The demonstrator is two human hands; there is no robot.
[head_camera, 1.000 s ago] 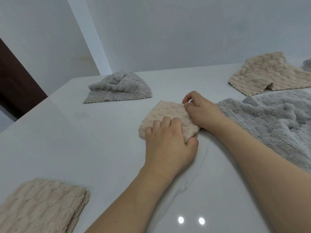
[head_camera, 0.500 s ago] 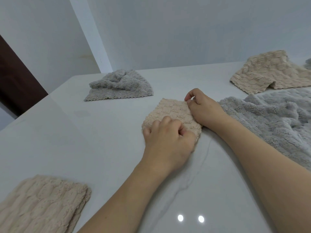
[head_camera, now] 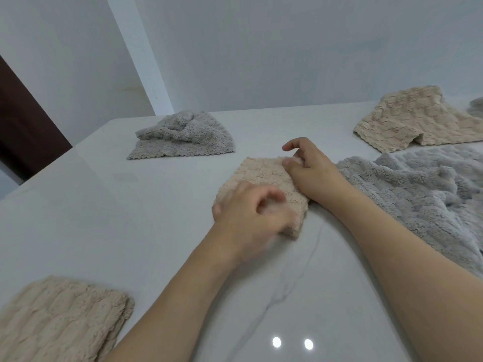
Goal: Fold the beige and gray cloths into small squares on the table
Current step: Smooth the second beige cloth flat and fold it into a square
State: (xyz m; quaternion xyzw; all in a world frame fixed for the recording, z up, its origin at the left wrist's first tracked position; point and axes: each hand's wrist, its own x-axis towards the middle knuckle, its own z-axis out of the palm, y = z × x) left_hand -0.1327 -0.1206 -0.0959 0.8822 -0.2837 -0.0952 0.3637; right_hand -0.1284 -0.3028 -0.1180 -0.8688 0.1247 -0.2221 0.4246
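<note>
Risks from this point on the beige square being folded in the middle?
1. Left hand is motion-blurred over the small beige square; a quick release may let the plush layers spring open.
2. The unfolded gray cloth lies against the right hand and forearm, so pulling back could drag it onto the square.
</note>
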